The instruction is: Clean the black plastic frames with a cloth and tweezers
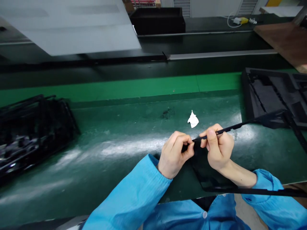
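A thin black rectangular frame (236, 126) is held up at a tilt over the green table, its far side reaching off to the right. My right hand (219, 147) is closed round its upper bar, the thumb on top. At the bar's left end, by the corner, my left hand (177, 153) pinches the frame between thumb and fingers; the fingertips hide whatever detail lies there. Its lower bar passes across my right sleeve near the table's front edge. Just beyond my hands lies a crumpled white scrap (193, 119).
At the left, a blurred pile of black frames (35, 131) lies on the green table (115, 127). A dark tray with compartments (275, 92) stands at the right, close to the held frame. Behind are a black bin (158, 20) and a large pale panel (76, 25).
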A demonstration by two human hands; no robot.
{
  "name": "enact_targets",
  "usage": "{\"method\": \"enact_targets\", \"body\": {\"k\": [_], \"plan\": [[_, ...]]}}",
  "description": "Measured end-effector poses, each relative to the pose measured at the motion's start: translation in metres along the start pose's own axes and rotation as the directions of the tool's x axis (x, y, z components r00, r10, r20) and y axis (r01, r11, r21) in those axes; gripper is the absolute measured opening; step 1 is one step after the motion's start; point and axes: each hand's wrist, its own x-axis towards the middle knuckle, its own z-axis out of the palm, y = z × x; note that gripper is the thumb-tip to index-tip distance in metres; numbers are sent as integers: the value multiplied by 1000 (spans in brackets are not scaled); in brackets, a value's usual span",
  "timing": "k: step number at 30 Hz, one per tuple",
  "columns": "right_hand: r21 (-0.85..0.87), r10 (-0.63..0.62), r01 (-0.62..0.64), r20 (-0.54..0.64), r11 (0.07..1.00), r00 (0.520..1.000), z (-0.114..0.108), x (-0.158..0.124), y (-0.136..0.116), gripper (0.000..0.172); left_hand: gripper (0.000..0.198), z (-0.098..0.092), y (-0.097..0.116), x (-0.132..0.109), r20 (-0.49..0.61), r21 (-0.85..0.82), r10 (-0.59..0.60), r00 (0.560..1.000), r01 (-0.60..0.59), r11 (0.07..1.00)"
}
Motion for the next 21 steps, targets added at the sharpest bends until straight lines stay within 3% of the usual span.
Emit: {"method": "enact_targets", "body": {"k": [13,17,21], "plan": [[270,276,-252,-57,929,959,2,11,-1,42,12,-4,0,1,-77,16,17,997,-15,1000],[290,275,-248,-57,924,960,2,13,-1,42,11,-7,2,2,-76,6,40,996,-39,999],[172,205,-193,-51,966,977,0,7,-2,41,11,-6,5,2,-69,-3,41,997,-41,999]]}}
